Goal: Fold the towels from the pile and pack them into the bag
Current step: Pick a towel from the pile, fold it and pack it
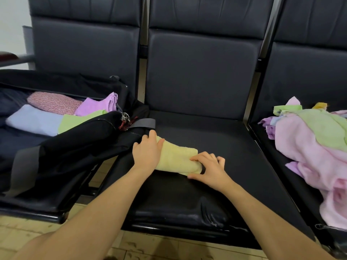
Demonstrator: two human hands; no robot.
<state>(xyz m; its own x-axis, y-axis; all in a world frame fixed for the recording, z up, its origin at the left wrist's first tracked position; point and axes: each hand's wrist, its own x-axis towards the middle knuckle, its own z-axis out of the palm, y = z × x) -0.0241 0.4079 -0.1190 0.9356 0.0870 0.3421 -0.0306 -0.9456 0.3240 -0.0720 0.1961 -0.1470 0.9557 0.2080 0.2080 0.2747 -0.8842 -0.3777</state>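
Note:
A folded pale yellow towel (pixel 177 156) lies on the middle black seat (pixel 216 139). My left hand (pixel 147 151) grips the towel's left end, with the thumb lying over the top. At the right end, my right hand (pixel 208 168) holds the fold with curled fingers on top and the thumb along the front edge. The open black bag (pixel 75 145) sits on the left seat. It holds folded light blue (pixel 33 119), green (pixel 75 122), purple (pixel 97 105) and pink patterned (pixel 53 102) towels. The pile of loose towels (pixel 315 143), in pink, green and purple, lies on the right seat.
Dark padded seat backs (pixel 202 72) rise behind all three seats. The bag's grey strap (pixel 142 122) and zipper pulls (pixel 124 117) hang over onto the middle seat near my left hand. A tiled floor (pixel 146 243) shows below the seat fronts.

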